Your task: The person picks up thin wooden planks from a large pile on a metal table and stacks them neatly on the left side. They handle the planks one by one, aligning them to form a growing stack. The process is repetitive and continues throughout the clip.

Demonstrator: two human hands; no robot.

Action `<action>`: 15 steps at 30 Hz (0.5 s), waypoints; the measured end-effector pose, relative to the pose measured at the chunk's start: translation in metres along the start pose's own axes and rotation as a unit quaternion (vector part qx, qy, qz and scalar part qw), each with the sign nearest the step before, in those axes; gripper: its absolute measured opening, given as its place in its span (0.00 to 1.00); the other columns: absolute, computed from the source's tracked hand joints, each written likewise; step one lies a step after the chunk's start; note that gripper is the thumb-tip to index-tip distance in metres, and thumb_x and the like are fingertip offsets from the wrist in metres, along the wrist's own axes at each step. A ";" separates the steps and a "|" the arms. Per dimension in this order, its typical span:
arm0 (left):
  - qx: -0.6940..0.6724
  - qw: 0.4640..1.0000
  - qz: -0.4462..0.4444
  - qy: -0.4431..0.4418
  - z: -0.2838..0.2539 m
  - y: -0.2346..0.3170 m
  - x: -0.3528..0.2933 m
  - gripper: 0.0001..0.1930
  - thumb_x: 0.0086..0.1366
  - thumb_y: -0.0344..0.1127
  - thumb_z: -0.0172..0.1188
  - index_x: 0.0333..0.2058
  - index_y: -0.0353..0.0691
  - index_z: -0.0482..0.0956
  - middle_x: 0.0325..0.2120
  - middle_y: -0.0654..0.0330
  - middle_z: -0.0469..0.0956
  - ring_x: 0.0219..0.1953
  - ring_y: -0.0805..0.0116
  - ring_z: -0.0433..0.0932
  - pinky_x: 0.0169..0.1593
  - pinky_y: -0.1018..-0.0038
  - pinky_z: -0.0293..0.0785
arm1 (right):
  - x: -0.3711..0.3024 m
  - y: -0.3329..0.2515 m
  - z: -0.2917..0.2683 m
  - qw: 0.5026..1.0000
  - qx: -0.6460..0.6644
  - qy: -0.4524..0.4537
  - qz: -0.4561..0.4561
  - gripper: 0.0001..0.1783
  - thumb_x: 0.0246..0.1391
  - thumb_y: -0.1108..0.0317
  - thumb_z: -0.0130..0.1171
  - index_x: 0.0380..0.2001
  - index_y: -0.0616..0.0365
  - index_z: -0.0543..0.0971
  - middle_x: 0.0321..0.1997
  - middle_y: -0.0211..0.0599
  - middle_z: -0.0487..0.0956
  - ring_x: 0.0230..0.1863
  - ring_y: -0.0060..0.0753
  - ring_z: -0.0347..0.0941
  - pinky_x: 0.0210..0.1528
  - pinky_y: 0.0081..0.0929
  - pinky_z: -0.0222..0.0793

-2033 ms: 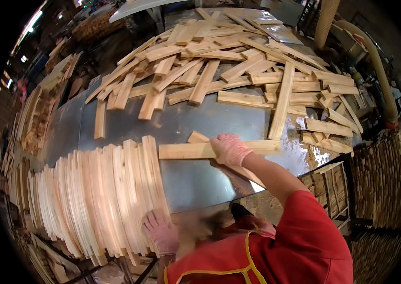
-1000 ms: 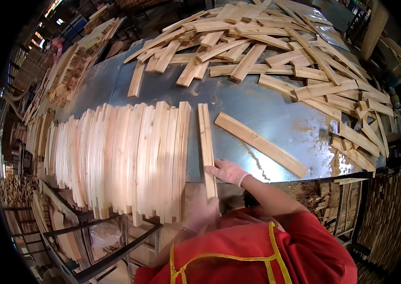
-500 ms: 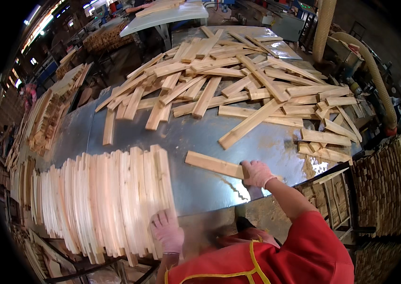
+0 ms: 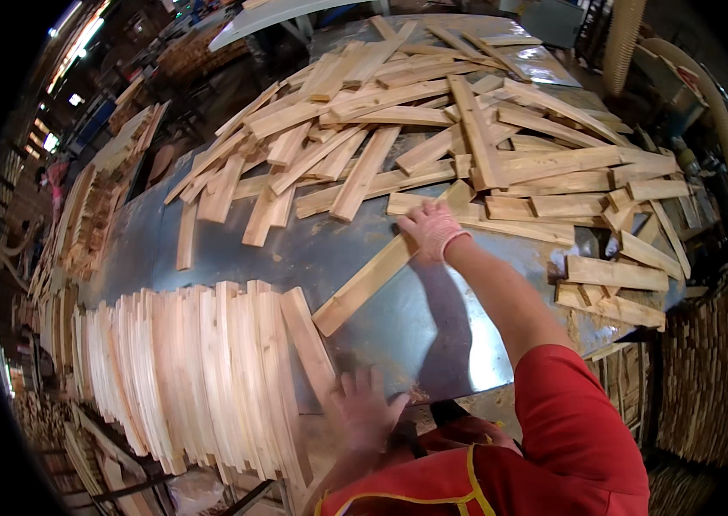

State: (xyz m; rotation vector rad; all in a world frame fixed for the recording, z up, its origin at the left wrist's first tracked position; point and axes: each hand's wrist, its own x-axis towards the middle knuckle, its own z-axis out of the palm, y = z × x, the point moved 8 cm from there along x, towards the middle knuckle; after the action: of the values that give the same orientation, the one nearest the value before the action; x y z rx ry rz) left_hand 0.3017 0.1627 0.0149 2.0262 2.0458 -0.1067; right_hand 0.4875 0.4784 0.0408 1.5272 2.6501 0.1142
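Note:
My right hand [image 4: 433, 230], in a pale pink glove, grips a wooden board [image 4: 368, 284] near its far end. That board lies slantwise on the metal tabletop [image 4: 450, 310], its near end pointing to the lower left. My left hand [image 4: 368, 411], gloved and blurred, is open with its fingers spread. It is beside the lower end of another board [image 4: 309, 344], which lies at a slant against the right end of a tight row of boards [image 4: 183, 370]. Whether the left hand touches that board I cannot tell.
A loose heap of boards [image 4: 415, 112] covers the far part of the table. More stacked boards [image 4: 712, 370] stand at the right, and others [image 4: 93, 224] at the left. A ribbed hose [image 4: 624, 43] hangs at the back right.
The board my right hand held has moved left against the row. My right hand has shifted to a board from the heap's edge, now drawn nearer. My left hand has moved right, off the row.

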 end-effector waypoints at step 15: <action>0.191 0.973 0.112 0.066 0.040 -0.145 -0.099 0.39 0.63 0.50 0.67 0.70 0.41 0.68 0.69 0.50 0.65 0.75 0.43 0.60 0.74 0.46 0.60 | -0.035 -0.186 0.000 0.968 -0.010 -0.061 -0.245 0.32 0.57 0.58 0.65 0.66 0.38 0.76 0.67 0.34 0.76 0.69 0.44 0.72 0.66 0.45 0.67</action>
State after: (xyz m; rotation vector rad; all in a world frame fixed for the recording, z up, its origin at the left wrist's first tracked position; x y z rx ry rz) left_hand 0.1630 0.0539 -0.0191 2.5448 1.9750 -0.3563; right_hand 0.3448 0.3549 0.0224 0.8016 2.8180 0.0141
